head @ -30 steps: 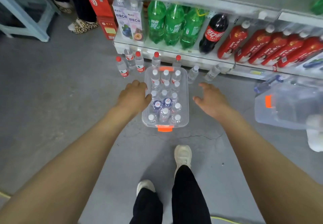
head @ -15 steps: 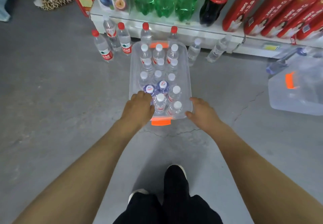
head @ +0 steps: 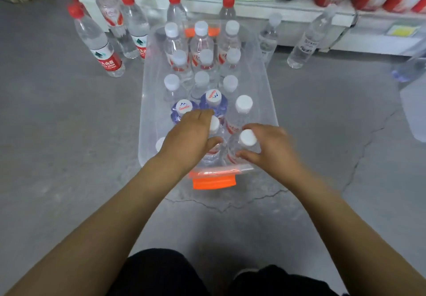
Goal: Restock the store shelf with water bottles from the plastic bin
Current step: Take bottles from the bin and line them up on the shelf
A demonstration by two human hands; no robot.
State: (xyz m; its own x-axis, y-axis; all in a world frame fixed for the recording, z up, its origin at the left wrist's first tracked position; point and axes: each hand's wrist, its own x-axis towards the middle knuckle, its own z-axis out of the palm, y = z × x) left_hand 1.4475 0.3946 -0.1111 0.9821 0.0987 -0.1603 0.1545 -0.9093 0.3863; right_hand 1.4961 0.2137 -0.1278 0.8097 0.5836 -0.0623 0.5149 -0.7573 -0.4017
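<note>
Both bare arms reach forward and down, drawing in toward each other, the left forearm (head: 103,226) and right forearm (head: 334,215) slanting up from the lower corners. The left hand (head: 191,136) is palm down with its knuckles uppermost. Its fingers curl forward and its thumb hooks to the right, closing round the neck of one bottle (head: 214,125). Just beside it, the right hand (head: 274,150) is a little blurred. Its fingers bend over the far side of a white-capped bottle (head: 247,137) and its thumb is tucked in on the near side. The hands are close together but not touching. Below and between the arms are the person's knees (head: 161,272), in black.
</note>
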